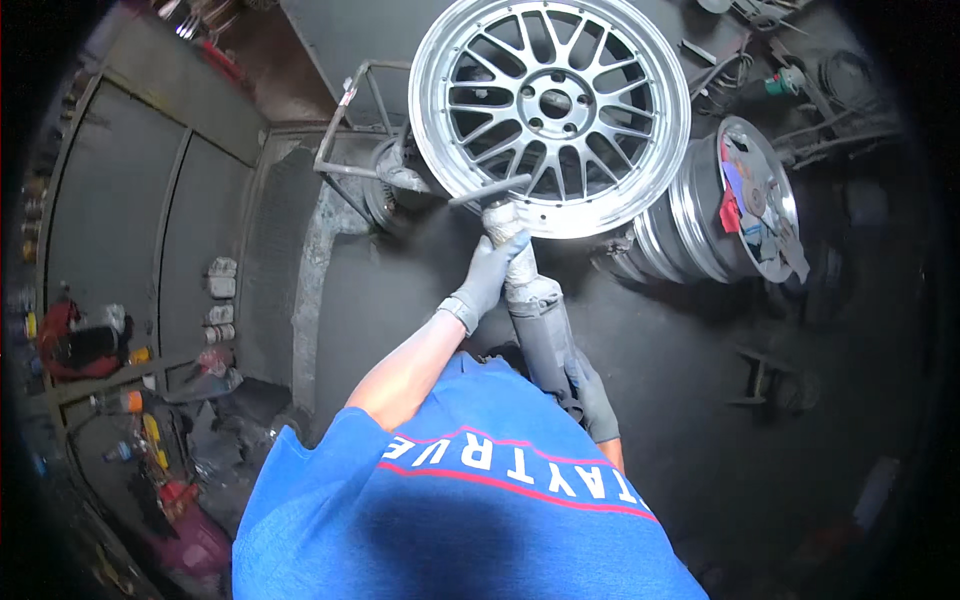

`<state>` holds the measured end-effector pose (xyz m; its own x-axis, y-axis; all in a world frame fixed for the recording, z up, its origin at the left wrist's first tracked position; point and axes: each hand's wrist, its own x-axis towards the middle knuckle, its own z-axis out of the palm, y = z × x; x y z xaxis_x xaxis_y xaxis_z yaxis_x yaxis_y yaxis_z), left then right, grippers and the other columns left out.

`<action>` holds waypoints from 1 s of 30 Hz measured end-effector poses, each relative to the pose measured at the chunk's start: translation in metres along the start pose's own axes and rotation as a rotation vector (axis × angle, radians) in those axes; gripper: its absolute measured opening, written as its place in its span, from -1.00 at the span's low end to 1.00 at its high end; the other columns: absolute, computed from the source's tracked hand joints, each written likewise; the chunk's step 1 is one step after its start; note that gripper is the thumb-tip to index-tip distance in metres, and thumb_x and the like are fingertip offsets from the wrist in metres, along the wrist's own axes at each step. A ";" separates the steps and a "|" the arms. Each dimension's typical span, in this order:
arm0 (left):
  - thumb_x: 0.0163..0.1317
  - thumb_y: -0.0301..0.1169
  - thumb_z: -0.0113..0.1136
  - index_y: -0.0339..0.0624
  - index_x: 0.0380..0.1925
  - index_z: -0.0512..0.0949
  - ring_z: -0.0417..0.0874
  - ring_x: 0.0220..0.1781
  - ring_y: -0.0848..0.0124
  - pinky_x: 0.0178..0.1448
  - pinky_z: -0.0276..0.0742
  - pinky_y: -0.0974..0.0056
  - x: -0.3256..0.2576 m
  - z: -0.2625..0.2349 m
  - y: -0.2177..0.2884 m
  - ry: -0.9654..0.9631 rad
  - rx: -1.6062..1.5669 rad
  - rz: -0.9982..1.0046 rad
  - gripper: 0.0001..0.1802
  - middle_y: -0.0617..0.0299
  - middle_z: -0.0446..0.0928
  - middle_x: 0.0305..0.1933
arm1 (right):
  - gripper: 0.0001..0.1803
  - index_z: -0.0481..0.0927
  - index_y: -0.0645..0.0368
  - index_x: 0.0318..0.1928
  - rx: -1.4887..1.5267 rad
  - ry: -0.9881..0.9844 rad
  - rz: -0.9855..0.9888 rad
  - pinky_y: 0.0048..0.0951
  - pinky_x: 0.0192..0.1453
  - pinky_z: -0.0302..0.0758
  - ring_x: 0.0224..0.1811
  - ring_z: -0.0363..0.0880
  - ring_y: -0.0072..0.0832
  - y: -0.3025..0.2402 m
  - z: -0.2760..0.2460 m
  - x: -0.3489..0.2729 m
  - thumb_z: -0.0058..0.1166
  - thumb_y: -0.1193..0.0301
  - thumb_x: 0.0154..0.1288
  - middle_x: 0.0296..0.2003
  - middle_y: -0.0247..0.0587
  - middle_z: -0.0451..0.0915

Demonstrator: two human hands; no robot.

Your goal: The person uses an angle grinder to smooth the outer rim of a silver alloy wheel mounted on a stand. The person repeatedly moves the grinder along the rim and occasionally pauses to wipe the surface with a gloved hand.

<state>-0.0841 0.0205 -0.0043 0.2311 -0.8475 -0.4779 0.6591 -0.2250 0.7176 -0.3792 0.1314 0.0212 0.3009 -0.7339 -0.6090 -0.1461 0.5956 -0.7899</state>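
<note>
A long grey angle grinder (545, 335) slants up from my waist, its neck wrapped in whitish, dusty covering. My left hand (485, 275), in a grey glove, is closed around that neck. My right hand (594, 402), gloved too, grips the rear of the body; its fingers are partly hidden. At the grinder's far end a thin disc (490, 190), seen nearly edge-on, overlaps the lower rim of a silver multi-spoke car wheel (650, 180). I cannot tell whether disc and rim touch. The wheel faces me, its spokes grey and its lip bright.
To the wheel's right, another wheel (700, 215) lies on its side with rags and discs (755, 200) on its face. A metal tube frame (325, 150) stands at the left. Shelving (165, 370) with bottles lines the left side; cables (850, 80) hang at the far right.
</note>
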 end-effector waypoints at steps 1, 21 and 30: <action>0.43 -0.22 0.52 -0.19 0.28 0.48 0.70 0.19 0.37 0.36 0.64 0.18 0.004 -0.009 0.008 0.007 -0.007 0.009 -0.43 0.19 0.65 0.17 | -0.22 0.40 0.39 0.60 -0.007 0.013 -0.016 -0.26 0.64 0.33 0.58 0.42 -0.23 0.005 0.011 0.007 0.16 0.04 0.69 0.55 0.04 0.48; 0.09 -0.44 0.37 -0.17 -0.03 0.61 0.71 0.05 -0.02 0.47 0.57 -0.27 -0.026 -0.111 0.066 0.088 -0.399 0.023 -0.61 0.02 0.66 -0.09 | -0.40 0.67 0.23 0.33 -0.705 0.279 -0.448 -0.15 0.33 0.62 0.17 0.76 -0.14 -0.164 -0.042 0.158 0.33 0.05 0.52 0.14 0.08 0.77; 0.07 -0.37 0.35 -0.16 -0.09 0.66 0.72 0.11 -0.02 0.53 0.51 -0.29 -0.062 -0.072 0.043 0.341 -0.413 0.168 -0.64 0.03 0.71 -0.08 | -0.53 0.69 0.24 0.07 -0.824 0.766 -1.173 -0.28 -0.01 0.60 -0.19 0.68 -0.31 -0.407 -0.119 0.329 0.47 0.11 0.45 -0.20 -0.12 0.72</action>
<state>-0.0184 0.0982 0.0200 0.5300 -0.6368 -0.5600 0.8031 0.1647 0.5727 -0.3333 -0.3913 0.1334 0.1276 -0.7660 0.6300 -0.7003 -0.5194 -0.4897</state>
